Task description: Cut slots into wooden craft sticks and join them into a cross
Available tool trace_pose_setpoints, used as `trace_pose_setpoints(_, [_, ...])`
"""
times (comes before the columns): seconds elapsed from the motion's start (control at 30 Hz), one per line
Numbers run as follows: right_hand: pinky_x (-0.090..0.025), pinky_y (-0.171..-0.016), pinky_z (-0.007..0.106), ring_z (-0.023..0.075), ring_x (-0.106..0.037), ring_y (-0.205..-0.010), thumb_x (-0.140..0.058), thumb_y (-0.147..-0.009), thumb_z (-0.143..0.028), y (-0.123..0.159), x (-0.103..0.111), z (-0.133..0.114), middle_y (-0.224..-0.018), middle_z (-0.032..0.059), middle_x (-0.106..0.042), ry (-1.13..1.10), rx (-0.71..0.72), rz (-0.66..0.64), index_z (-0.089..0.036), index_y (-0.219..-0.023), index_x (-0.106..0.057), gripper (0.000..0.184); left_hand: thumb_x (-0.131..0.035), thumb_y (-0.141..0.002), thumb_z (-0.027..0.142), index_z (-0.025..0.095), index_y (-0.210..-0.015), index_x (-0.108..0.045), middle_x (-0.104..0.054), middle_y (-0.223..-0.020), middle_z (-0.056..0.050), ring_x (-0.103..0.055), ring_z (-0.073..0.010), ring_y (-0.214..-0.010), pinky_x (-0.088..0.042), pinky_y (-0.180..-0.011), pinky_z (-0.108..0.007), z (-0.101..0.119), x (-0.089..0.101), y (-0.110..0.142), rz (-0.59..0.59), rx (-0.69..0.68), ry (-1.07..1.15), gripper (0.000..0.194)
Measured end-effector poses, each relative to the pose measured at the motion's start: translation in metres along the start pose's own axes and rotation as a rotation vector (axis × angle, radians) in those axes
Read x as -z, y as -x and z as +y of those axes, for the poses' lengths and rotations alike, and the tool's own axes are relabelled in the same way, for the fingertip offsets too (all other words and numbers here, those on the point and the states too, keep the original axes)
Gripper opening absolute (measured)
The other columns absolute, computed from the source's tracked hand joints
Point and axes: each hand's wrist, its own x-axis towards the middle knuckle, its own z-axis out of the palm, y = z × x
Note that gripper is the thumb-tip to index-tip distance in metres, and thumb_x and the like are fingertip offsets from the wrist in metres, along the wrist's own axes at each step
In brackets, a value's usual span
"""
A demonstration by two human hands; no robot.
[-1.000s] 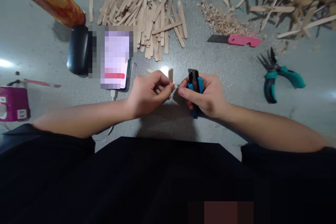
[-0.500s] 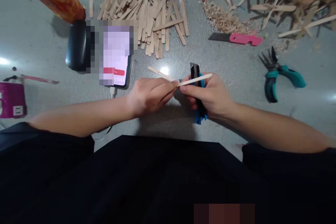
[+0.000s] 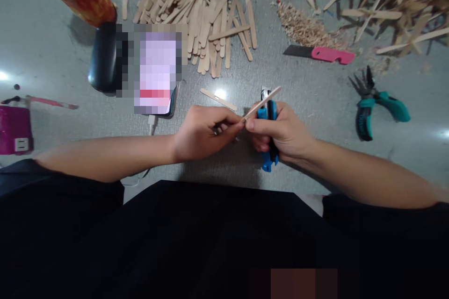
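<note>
My left hand [image 3: 203, 133] pinches the lower end of a wooden craft stick [image 3: 264, 101], which slants up to the right. My right hand [image 3: 286, 126] is wrapped round a blue and black utility knife [image 3: 266, 161], held roughly upright. The stick passes in front of the knife's upper part, and my right thumb tip is close to its pinched end; whether they touch I cannot tell. Another craft stick [image 3: 219, 99], with a small slot or mark near its middle, lies on the grey table [image 3: 224, 173] just beyond my left fingers.
Beyond my hands lies a heap of craft sticks [image 3: 201, 18]. Wood shavings [image 3: 305, 28], a pink-handled knife [image 3: 333, 55], teal pliers [image 3: 366, 103] and crossed sticks [image 3: 372, 13] are to the right. A phone [image 3: 157, 65], black case [image 3: 102, 60] and purple box [image 3: 16, 131] are left.
The held stick has tilted more steeply upward. The knife has turned and dropped slightly in my right hand. My left fingers have moved clear of the stick on the table.
</note>
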Motion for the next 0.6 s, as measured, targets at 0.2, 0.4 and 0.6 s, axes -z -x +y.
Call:
trace_pose_setpoints(0.2, [-0.049,-0.047,0.031,0.0158,-0.057,-0.049,-0.091,-0.096,-0.060,0.003,0.004,-0.002,-0.060,-0.0045,-0.064,0.190,0.192,0.042,-0.027,-0.091,-0.069,0.040,-0.089,-0.100,0.045,0.017,-0.095,-0.079,-0.086,-0.083,-0.005,-0.078,-0.0119,-0.060,-0.064,-0.056,-0.021,0.002,-0.001,-0.010,0.052,0.444,0.445,0.030])
trace_pose_setpoints(0.4, [-0.054,-0.049,0.031,0.0172,-0.064,-0.050,-0.074,-0.113,-0.050,0.006,0.007,0.003,-0.067,-0.0055,-0.070,0.269,0.239,0.074,-0.030,-0.116,-0.067,0.022,-0.094,-0.096,0.048,0.017,-0.094,-0.077,-0.084,-0.079,-0.004,-0.075,-0.0106,-0.056,-0.063,-0.053,-0.021,-0.004,-0.002,-0.015,0.127,0.488,0.499,0.036])
trace_pose_setpoints(0.6, [-0.054,-0.045,0.029,0.0177,-0.071,-0.051,-0.071,-0.113,-0.037,0.003,0.009,0.007,-0.078,-0.0024,-0.078,0.263,0.155,-0.022,-0.027,-0.125,-0.072,0.015,-0.088,-0.101,0.037,0.019,-0.097,-0.082,-0.082,-0.079,-0.002,-0.074,-0.0107,-0.059,-0.060,-0.054,-0.022,-0.006,-0.005,-0.008,0.171,0.412,0.324,0.020])
